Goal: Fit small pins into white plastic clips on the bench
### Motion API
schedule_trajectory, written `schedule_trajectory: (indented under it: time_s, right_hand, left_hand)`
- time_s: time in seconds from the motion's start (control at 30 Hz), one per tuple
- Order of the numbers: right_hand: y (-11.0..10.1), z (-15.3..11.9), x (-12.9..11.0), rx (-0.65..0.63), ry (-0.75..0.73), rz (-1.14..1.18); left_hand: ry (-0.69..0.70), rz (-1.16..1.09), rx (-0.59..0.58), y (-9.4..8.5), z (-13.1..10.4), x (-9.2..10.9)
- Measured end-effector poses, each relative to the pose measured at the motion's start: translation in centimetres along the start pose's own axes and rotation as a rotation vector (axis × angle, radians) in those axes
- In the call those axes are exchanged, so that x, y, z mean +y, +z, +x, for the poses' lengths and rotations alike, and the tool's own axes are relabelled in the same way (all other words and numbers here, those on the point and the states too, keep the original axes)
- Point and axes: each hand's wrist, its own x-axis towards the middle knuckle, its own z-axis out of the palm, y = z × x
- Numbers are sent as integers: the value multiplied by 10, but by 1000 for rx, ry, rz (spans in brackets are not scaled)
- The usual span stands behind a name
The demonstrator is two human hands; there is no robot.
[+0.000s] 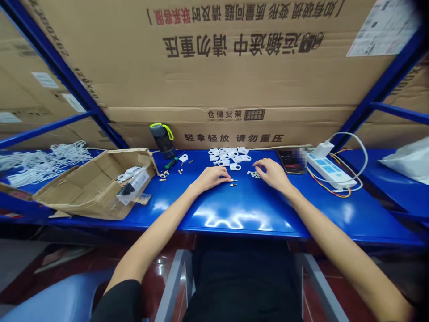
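My left hand [213, 178] rests on the blue tabletop, thumb and fingertips closed on the end of a small metal pin [234, 180]. Just in front of it lies a second small metal pin [233, 185]. Over to the right, my right hand [273, 174] is curled with its thumb and forefinger apart, and I see nothing between them. A cluster of tiny whitish pieces [254, 175] lies by its fingertips. Behind both hands is a pile of white plastic parts with ring-shaped ends [235, 167].
At left stand a cardboard box [83, 194] with small packages, white cords [50, 163] and a dark bottle [163, 143]. A green-handled screwdriver [171, 163] lies near small brass pieces [163, 175]. A phone [290, 161] and power strip [330, 170] are at right.
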Motion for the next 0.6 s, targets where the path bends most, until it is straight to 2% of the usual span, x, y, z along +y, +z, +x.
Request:
schedule_trajectory:
  time_s: [0.1, 0.3, 0.43, 0.6]
  right_hand:
    - [0, -2, -4, -99, -98, 55]
    - [8, -7, -31, -272, -286, 197]
    - [23, -9, -41, -295, -292, 159]
    - [33, -9, -44, -256, -263, 93]
  left_hand:
    - [0, 15, 0, 0, -1, -2]
    - [5, 30, 9, -1, -2, -6]
    - [-32, 73, 50, -6, -2, -6]
    - [-77, 104, 90, -17, -7, -10]
